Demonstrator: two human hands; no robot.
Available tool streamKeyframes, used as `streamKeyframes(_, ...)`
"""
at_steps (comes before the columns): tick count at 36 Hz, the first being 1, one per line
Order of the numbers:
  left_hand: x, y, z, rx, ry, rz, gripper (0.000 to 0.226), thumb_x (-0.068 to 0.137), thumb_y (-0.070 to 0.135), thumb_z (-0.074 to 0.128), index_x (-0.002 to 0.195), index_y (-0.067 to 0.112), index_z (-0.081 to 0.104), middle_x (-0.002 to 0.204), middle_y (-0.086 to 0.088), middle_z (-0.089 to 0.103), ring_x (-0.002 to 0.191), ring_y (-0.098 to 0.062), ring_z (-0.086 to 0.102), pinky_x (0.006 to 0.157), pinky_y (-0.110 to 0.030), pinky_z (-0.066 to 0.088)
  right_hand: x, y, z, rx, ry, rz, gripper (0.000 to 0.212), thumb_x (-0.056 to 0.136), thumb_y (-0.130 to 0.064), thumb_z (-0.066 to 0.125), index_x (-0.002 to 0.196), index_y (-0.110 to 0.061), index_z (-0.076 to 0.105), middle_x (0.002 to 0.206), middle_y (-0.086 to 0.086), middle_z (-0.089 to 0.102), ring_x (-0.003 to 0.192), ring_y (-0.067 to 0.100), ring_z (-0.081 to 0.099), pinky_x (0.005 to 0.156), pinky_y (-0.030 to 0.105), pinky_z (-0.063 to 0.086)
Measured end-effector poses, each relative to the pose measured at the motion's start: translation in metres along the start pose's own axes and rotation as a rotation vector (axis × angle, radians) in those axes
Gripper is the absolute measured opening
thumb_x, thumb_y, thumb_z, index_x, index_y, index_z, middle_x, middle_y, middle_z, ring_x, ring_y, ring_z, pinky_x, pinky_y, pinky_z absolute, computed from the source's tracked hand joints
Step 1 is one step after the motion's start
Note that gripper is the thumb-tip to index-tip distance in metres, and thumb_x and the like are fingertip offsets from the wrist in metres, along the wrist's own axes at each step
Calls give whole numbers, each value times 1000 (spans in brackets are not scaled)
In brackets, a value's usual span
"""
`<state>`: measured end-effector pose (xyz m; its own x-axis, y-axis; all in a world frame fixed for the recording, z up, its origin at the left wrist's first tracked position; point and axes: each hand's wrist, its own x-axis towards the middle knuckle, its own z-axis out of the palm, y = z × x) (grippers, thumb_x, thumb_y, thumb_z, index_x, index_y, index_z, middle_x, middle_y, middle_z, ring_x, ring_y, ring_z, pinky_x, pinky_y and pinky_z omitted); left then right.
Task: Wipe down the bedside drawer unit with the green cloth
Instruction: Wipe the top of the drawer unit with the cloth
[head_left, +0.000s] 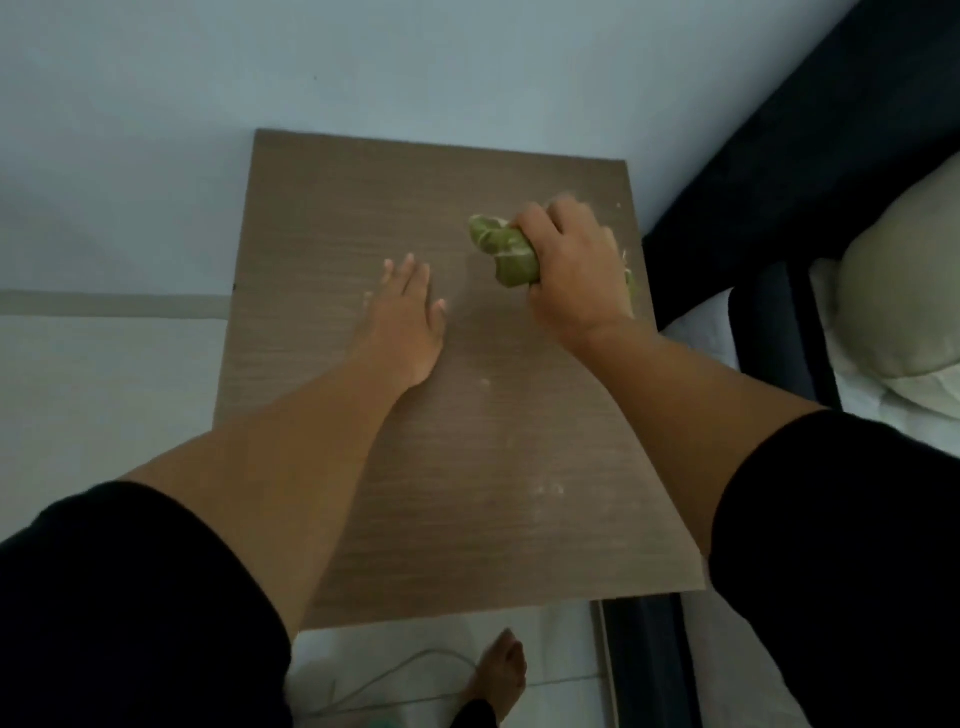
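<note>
Black sleeves are reaching out: the left hand is lying flat to steady the drawer unit, while the right hand is squeezing the green cloth for rubbing the far right corner.

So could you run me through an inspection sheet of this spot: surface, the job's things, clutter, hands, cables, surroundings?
Surface: wood-grain top of the drawer unit, with pale specks near its front.
Job's things: green cloth, bunched, at the top's right rear.
Clutter: nothing seen.
Hands: right hand grips the cloth; left hand rests flat on the top, fingers straight.
Cables: one pale cable on the floor in front of the unit.
Surroundings: pale wall behind, dark bed frame and cream pillow to the right, bare foot on the floor.
</note>
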<state>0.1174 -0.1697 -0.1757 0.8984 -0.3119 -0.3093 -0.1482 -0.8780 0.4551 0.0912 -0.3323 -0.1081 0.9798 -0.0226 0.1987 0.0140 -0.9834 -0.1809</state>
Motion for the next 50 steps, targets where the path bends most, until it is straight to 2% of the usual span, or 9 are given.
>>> streamKeyframes(9,71,10,16,205,67,71,56,101,38,15,151,17,-1,160,1,-6,147,-19,-11,117,-48,-4,85,39,33,-68,50,-31,31,79,-7,54,109,-11,57,106,15,55,98,33,51,73,32,25)
streamKeyframes(17,101,15,22,198,240,73,54,100,35,12,151,18,4,160,4,2,147,-14,-4,118,-45,-3,138,54,69,-134,85,-36,34,80,-4,46,111,-15,58,112,15,55,105,33,49,75,35,25)
streamKeyframes(26,100,17,22,164,216,43,54,100,34,11,151,20,0,160,7,-2,147,-12,-7,119,-45,-5,162,57,101,5,-102,44,44,73,-7,55,117,-13,58,117,18,53,112,36,47,83,42,36)
streamKeyframes(30,100,18,20,170,217,37,53,100,34,11,151,21,0,160,8,-2,147,-12,-7,119,-45,-5,160,56,104,75,-188,67,53,68,-30,48,117,-11,54,116,16,53,109,34,50,88,44,39)
streamKeyframes(34,101,18,20,170,208,34,53,100,34,11,151,20,1,160,7,-2,147,-12,-8,119,-44,-6,160,53,102,153,-244,64,68,68,-69,40,109,-16,54,113,7,56,110,26,50,92,44,40)
streamKeyframes(37,101,17,21,173,211,32,53,100,33,12,151,19,1,160,6,-2,147,-12,-7,119,-44,-6,160,50,97,205,-250,95,72,67,-77,30,99,-18,55,107,4,57,108,22,50,92,44,40)
streamKeyframes(41,101,17,20,164,232,34,53,101,31,13,151,17,4,160,5,2,147,-12,-5,119,-43,-5,160,46,94,220,-286,128,74,73,-77,22,104,-21,58,111,4,56,112,22,50,96,45,39)
streamKeyframes(45,101,17,22,171,241,41,52,101,30,13,151,16,5,160,4,2,147,-12,-4,119,-43,-4,150,42,98,198,-260,146,50,93,-57,30,113,-21,59,118,7,57,118,25,48,99,42,34)
streamKeyframes(50,103,14,22,176,287,61,51,101,27,16,150,12,10,160,0,8,148,-15,1,119,-43,-2,128,34,96,176,-214,134,44,97,-46,34,107,-12,60,115,11,60,114,27,51,95,39,36)
